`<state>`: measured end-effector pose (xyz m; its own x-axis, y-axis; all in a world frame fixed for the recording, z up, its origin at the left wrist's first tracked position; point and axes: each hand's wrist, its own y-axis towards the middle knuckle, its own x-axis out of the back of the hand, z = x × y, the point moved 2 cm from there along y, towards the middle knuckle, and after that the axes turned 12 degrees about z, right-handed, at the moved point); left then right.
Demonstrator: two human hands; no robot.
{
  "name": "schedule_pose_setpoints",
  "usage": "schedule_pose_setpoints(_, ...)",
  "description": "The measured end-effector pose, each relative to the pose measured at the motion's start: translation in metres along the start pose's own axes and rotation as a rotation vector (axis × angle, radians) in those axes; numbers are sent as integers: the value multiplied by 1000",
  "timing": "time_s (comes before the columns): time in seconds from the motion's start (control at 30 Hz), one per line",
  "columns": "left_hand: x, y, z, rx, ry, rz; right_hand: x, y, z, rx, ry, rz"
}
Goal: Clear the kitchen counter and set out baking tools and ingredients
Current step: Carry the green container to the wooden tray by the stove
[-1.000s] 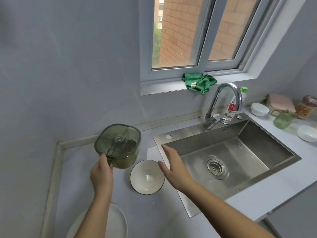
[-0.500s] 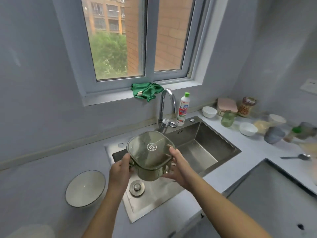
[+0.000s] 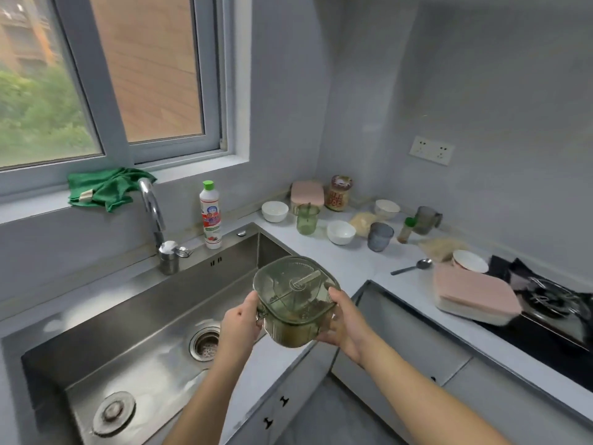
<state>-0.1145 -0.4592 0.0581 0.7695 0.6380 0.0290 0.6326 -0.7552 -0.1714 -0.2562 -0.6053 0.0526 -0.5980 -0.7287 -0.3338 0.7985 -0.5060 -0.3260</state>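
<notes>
A green see-through lidded container [image 3: 295,300] with divided compartments hangs in the air above the sink's right edge, tilted slightly. My left hand [image 3: 240,326] grips its left side by the latch. My right hand [image 3: 345,319] cups its right side and bottom. Past it, on the corner counter [image 3: 362,268], stand white bowls [image 3: 340,232], a green glass mug [image 3: 307,219], a grey cup [image 3: 380,236], a printed jar [image 3: 338,192], a small green-capped bottle [image 3: 406,230] and a spoon [image 3: 412,266].
The steel sink [image 3: 134,322] with its tap [image 3: 154,216] fills the left. A dish-soap bottle [image 3: 210,216] stands behind it. A green cloth [image 3: 106,189] lies on the windowsill. A pink-lidded box [image 3: 475,295] sits beside the black stove [image 3: 552,316] at right.
The container has travelled right, from the counter left of the sink to over the sink's right edge. My right hand joined my left on it. My view has swung right toward the corner counter.
</notes>
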Motion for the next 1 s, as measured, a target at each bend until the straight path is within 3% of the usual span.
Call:
schedule_pose_setpoints(0.4, -142, 169, -18, 83, -33, 155, 150, 71, 83, 25, 58, -222)
schedule_pose_setpoints(0.87, -233, 314, -47, 67, 54, 217, 276, 175, 153, 36, 55, -207)
schedule_pose_setpoints(1.0, -253, 333, -64, 48, 27, 214, 324, 195, 176, 110, -17, -479)
